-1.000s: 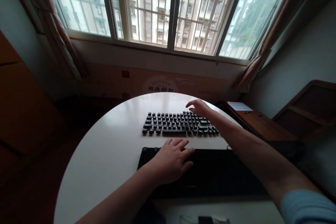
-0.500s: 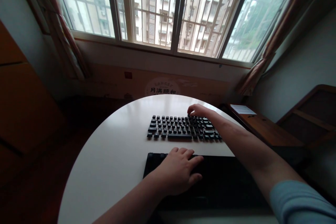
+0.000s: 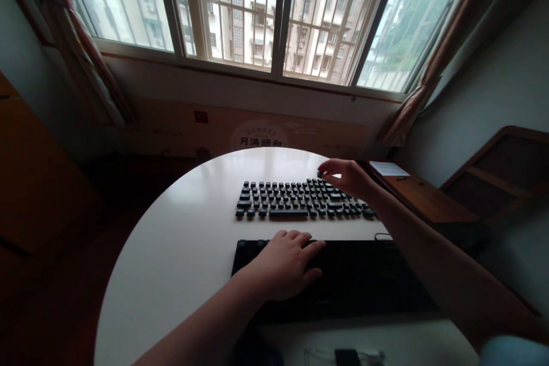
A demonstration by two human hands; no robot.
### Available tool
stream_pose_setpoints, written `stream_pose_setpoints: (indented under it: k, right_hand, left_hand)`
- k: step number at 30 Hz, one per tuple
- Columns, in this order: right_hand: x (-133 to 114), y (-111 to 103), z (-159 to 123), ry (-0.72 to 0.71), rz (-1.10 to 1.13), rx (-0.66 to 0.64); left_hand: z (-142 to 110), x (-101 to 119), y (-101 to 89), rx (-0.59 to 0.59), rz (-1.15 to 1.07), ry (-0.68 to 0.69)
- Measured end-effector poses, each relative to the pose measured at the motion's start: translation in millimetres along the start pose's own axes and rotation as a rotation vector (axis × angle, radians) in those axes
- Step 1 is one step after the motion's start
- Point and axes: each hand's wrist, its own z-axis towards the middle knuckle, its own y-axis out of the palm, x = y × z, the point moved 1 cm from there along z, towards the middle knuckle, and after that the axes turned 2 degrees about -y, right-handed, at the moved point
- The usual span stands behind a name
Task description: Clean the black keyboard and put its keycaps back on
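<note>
My left hand (image 3: pixel 288 266) lies over the black keyboard (image 3: pixel 360 280) close to me, fingers stretched across its far edge. A few keycaps (image 3: pixel 253 244) sit at that keyboard's far left corner. Beyond it, many loose dark keycaps (image 3: pixel 285 200) are set out in rows on the white table, in the pattern of a keyboard. At the back right of those rows, my right hand (image 3: pixel 343 174) is closed in a pinch on one small dark keycap (image 3: pixel 319 174). My right hand and forearm cover part of the right-hand rows.
The round white table (image 3: pixel 158 240) has its curved edge at left and back. A thin cable (image 3: pixel 381 235) shows behind the keyboard. Near me lies a small black object (image 3: pixel 347 357). A wooden side table (image 3: pixel 422 197) with a paper (image 3: pixel 389 168) stands at right.
My right hand has moved right and a little farther away; a keycap now shows plainly in its fingertips. My left hand stays on the keyboard. The view has tilted slightly.
</note>
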Motion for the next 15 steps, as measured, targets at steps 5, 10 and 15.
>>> stream_pose_setpoints:
  k: [5,10,15]
  right_hand:
    - [-31,-10,-98,0.094,0.106,-0.092]
    - [-28,17,-130,0.031,0.139,-0.093]
    - [-23,26,-131,-0.036,0.163,-0.117]
  left_hand:
    - [2,2,-0.6,-0.022,0.002,-0.014]
    - [3,5,-6.0,-0.037,-0.013,-0.044]
    - [1,-1,-17.7,0.028,0.005,-0.090]
